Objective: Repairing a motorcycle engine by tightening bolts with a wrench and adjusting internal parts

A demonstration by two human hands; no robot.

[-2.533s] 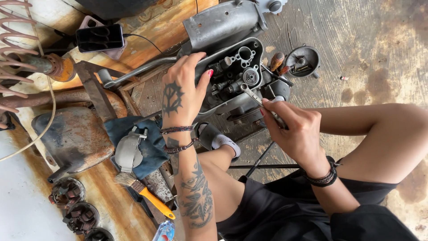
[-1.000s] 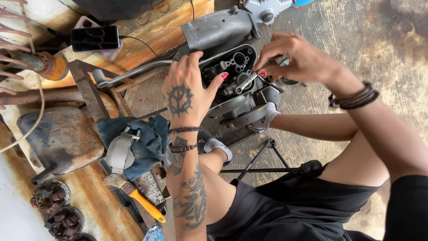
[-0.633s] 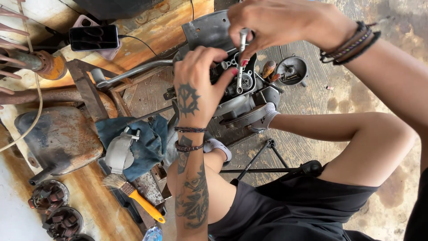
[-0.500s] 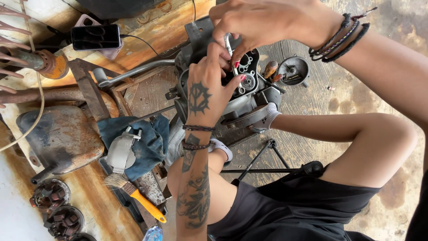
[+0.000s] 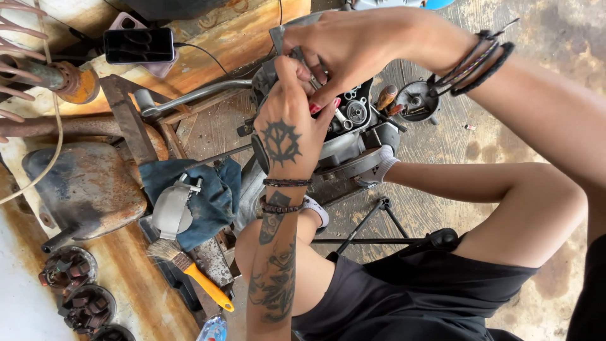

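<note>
Engine (image 5: 353,126) is set on the floor between the feet. A thin metal tool (image 5: 307,71) is pinched by the right hand (image 5: 353,47); the left hand (image 5: 284,136) is closed beside it. The tool seems stiff, slippery; best gripped near its shaft.

- brush (image 5: 189,268): orange handle, pale bristles
- cloth (image 5: 211,196): dull blue
- phone (image 5: 139,45): black screen, pink case
- left hand (image 5: 287,136): black spiked tattoo
- right hand (image 5: 353,47): red-painted nails
- shorts (image 5: 429,297): black
- metal cover (image 5: 85,186): rust-brown, grey patches
</note>
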